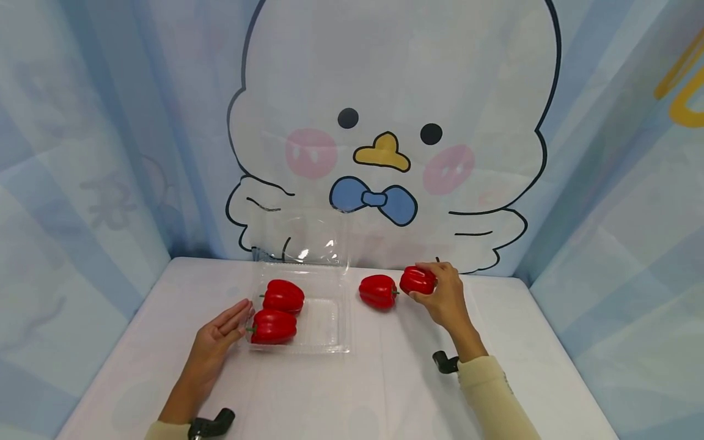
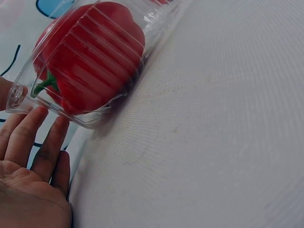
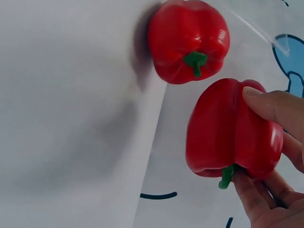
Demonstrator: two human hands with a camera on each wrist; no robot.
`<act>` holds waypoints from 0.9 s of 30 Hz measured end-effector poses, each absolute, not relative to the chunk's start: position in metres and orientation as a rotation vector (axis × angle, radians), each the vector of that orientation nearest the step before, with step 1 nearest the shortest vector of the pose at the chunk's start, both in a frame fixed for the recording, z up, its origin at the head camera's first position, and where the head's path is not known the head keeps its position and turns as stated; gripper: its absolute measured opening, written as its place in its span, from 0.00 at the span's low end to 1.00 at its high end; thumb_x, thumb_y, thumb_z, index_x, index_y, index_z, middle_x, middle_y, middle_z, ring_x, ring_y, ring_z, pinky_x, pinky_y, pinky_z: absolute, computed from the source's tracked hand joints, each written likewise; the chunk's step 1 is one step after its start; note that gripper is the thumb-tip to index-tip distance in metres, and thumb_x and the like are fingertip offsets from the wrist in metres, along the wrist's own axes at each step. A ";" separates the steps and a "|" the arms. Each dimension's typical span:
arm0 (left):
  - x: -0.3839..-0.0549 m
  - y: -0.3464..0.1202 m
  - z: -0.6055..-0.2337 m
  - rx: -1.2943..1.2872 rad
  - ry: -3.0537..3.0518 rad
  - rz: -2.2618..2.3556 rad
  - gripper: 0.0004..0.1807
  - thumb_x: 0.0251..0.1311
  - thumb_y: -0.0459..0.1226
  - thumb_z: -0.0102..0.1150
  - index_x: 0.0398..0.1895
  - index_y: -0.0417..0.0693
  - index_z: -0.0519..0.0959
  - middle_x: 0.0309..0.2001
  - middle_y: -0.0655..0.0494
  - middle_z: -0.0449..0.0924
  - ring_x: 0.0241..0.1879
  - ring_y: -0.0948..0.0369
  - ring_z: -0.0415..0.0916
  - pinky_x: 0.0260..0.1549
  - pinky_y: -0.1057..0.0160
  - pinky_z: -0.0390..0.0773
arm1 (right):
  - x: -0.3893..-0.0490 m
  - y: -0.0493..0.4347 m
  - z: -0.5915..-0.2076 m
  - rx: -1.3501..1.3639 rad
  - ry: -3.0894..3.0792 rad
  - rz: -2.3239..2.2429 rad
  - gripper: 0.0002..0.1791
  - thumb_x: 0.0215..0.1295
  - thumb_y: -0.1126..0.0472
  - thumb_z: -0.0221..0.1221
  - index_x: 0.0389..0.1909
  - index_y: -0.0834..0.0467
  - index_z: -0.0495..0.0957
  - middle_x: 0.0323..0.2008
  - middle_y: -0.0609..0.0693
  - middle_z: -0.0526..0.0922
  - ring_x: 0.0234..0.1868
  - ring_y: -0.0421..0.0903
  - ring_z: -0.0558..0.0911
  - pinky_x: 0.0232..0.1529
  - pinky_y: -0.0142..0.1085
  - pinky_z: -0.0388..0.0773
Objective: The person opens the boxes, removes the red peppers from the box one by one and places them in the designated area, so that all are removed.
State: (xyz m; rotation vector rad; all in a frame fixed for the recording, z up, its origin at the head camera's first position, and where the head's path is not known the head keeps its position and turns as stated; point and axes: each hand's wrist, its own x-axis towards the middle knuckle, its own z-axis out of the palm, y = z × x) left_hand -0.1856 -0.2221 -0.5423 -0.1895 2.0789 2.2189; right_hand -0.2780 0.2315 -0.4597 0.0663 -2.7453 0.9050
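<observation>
My right hand point(image 1: 444, 293) grips a red bell pepper point(image 3: 232, 130) between thumb and fingers; in the right wrist view its green stem points downward. Just left of it in the head view, another red bell pepper point(image 1: 377, 291) lies on the table. A clear plastic box point(image 1: 324, 349) stands open with its lid point(image 1: 313, 241) raised at the back. Two red bell peppers point(image 1: 283, 296) lie in the box's left half, one behind the other. With fingers fairly straight, my left hand point(image 1: 217, 342) touches the box's left wall, near the front pepper point(image 2: 95, 57).
The white table point(image 1: 341, 397) ends at a backdrop point(image 1: 385, 79) printed with a cartoon bird. Curtains hang at the left point(image 1: 71, 183) and right point(image 1: 621, 214). Dark wrist mounts point(image 1: 211, 423) are on both arms.
</observation>
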 end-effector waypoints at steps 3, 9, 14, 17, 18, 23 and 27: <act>-0.187 -0.223 -0.543 -0.215 2.073 2.207 0.35 0.77 0.39 0.60 0.84 0.53 0.61 0.81 0.58 0.64 0.74 0.76 0.68 0.62 0.78 0.74 | -0.280 0.235 -0.462 0.060 -2.755 0.905 0.40 0.55 0.66 0.79 0.71 0.53 0.77 0.70 0.64 0.72 0.74 0.65 0.68 0.61 0.63 0.84; -0.188 -0.223 -0.543 -0.233 2.082 2.186 0.35 0.78 0.38 0.59 0.84 0.55 0.61 0.81 0.60 0.64 0.76 0.72 0.66 0.63 0.77 0.73 | -0.284 0.241 -0.469 0.034 -2.791 0.907 0.40 0.56 0.66 0.78 0.71 0.53 0.76 0.69 0.64 0.71 0.74 0.66 0.68 0.62 0.64 0.83; -0.187 -0.223 -0.543 -0.232 2.087 2.176 0.35 0.78 0.38 0.59 0.85 0.56 0.61 0.81 0.60 0.64 0.78 0.69 0.64 0.64 0.76 0.73 | -0.287 0.249 -0.477 0.020 -2.814 0.909 0.40 0.57 0.66 0.77 0.72 0.53 0.76 0.69 0.64 0.71 0.74 0.66 0.67 0.63 0.64 0.82; -0.187 -0.223 -0.543 -0.228 2.093 2.173 0.36 0.78 0.38 0.59 0.85 0.55 0.60 0.81 0.60 0.64 0.78 0.67 0.64 0.64 0.75 0.73 | -0.289 0.254 -0.482 0.006 -2.825 0.911 0.40 0.57 0.66 0.77 0.72 0.53 0.76 0.70 0.64 0.71 0.75 0.65 0.67 0.63 0.64 0.82; -0.187 -0.223 -0.543 -0.229 2.093 2.173 0.36 0.78 0.39 0.59 0.85 0.55 0.60 0.81 0.59 0.64 0.78 0.68 0.64 0.64 0.76 0.73 | -0.290 0.255 -0.483 0.004 -2.830 0.909 0.40 0.58 0.66 0.77 0.72 0.53 0.75 0.70 0.64 0.71 0.75 0.65 0.67 0.63 0.64 0.82; -0.187 -0.222 -0.542 -0.240 2.097 2.179 0.35 0.78 0.38 0.60 0.84 0.54 0.61 0.81 0.59 0.64 0.76 0.73 0.66 0.63 0.77 0.73 | -0.292 0.262 -0.488 0.001 -2.854 0.901 0.39 0.58 0.65 0.77 0.72 0.54 0.76 0.70 0.65 0.71 0.74 0.67 0.67 0.64 0.65 0.81; -0.187 -0.221 -0.543 -0.249 2.094 2.180 0.35 0.78 0.38 0.60 0.84 0.54 0.61 0.81 0.59 0.64 0.76 0.72 0.66 0.64 0.76 0.73 | -0.292 0.267 -0.491 -0.016 -2.867 0.908 0.39 0.59 0.66 0.77 0.72 0.55 0.75 0.71 0.66 0.70 0.74 0.68 0.67 0.66 0.65 0.79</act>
